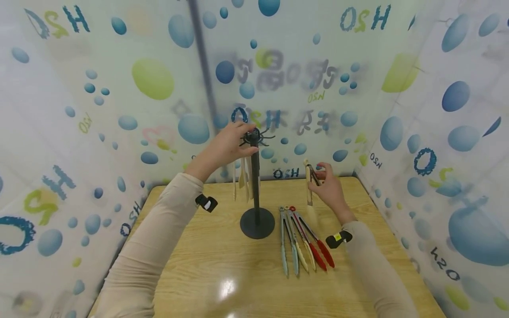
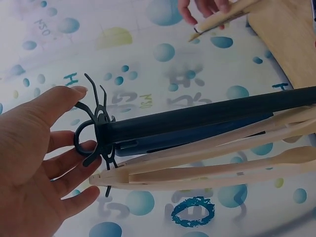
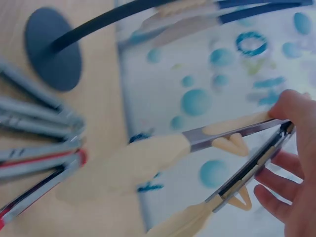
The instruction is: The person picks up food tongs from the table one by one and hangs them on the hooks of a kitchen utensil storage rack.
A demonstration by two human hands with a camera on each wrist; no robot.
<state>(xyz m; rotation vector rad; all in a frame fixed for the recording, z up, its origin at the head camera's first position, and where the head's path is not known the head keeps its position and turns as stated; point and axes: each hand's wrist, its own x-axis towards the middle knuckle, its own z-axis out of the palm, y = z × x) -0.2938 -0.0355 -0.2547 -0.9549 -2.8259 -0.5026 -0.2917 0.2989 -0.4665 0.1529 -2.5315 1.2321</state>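
Note:
My left hand (image 1: 226, 145) is at the top of a black utensil stand (image 1: 256, 185), thumb and fingers holding its ring and hooks (image 2: 102, 121). Light cream utensils (image 2: 197, 173), tong-like in shape, hang from the hooks, and a dark blue one (image 2: 197, 136) shows behind the pole. To the right of the stand, my right hand (image 1: 329, 190) grips a pair of tongs (image 3: 153, 155) by its metal arms, thumb on one side and fingers on the other. These tongs have cream heads, which point downward and stand apart, above the table.
Three pairs of tongs lie side by side on the wooden table (image 1: 199, 265), right of the stand's round base (image 1: 257, 224): light blue (image 1: 284, 247), cream (image 1: 301, 247) and red (image 1: 320, 254). Bubble-printed curtains (image 1: 155, 79) enclose the table behind and at both sides.

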